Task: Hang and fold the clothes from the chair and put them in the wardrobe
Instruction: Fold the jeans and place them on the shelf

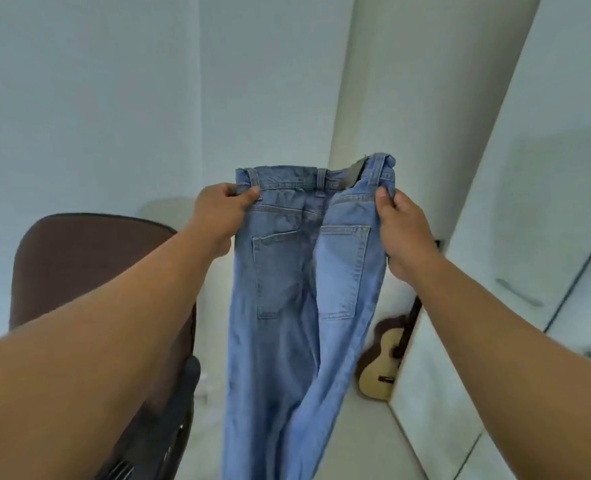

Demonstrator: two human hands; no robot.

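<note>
A pair of light blue jeans (287, 306) hangs in front of me, back pockets facing me, legs dropping out of the bottom of the frame. My left hand (217, 216) pinches the waistband at its left end. My right hand (404, 233) grips the right end, where the waistband is bunched and folded over. Both arms are stretched forward at chest height. The brown chair (86, 261) stands lower left, behind my left forearm; no clothes show on its visible part. The white wardrobe (536, 237) with a metal handle (517, 292) fills the right side, its doors closed.
A small light-wood guitar (384, 362) leans in the gap between the wardrobe and the wall. Pale walls meet in a corner ahead, beside a cream pillar (408, 81). Light floor (356, 438) shows below the jeans.
</note>
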